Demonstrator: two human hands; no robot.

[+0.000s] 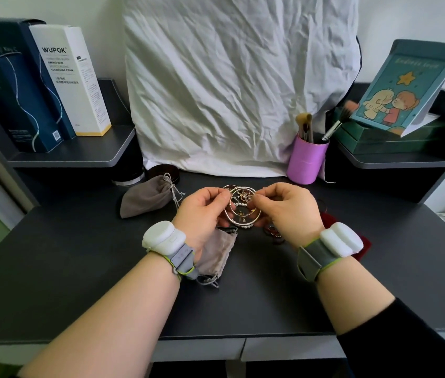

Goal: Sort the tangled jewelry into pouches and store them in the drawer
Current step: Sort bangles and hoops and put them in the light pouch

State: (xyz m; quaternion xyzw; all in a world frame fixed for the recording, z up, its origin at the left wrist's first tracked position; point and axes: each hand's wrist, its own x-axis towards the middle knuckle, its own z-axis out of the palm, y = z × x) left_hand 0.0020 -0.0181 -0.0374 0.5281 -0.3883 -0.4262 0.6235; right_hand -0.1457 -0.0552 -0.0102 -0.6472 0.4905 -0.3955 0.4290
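Item: tangled cluster of silver and rose-gold bangles and fine chains (242,207), held above the dark grey matte desk top (79,268), at the middle of the desk and between both hands.

Left hand (202,211): fingers curled, holding the cluster by its left rim. Acts as the anchor, by judgement.

Right hand (284,208): thumb and forefinger pinch a small piece at the upper right of the cluster, near the top of the largest ring. The exact piece pinched is too small to tell.

Governing relation: the big rings stand roughly upright, facing the person, with the two grips on opposite sides, left and right. Any separating pull therefore runs sideways, along the line between the hands. The right hand is the nearer to the loose strands and likely does the picking.

Receptacles:
- Beige soft fabric drawstring pouch (217,255), flat on the desk just under the left wrist; nearest.
- Grey-brown fabric drawstring pouch (145,197), further left, cord tied.
- Dark red fabric piece (363,248), mostly hidden behind the right wrist; perhaps a pouch.
- Drawer fronts (284,349) at the near desk edge, closed.

Also: reddish small jewelry (272,231) lying on the desk below the cluster.

Status: untangling stage; nothing seen bagged.
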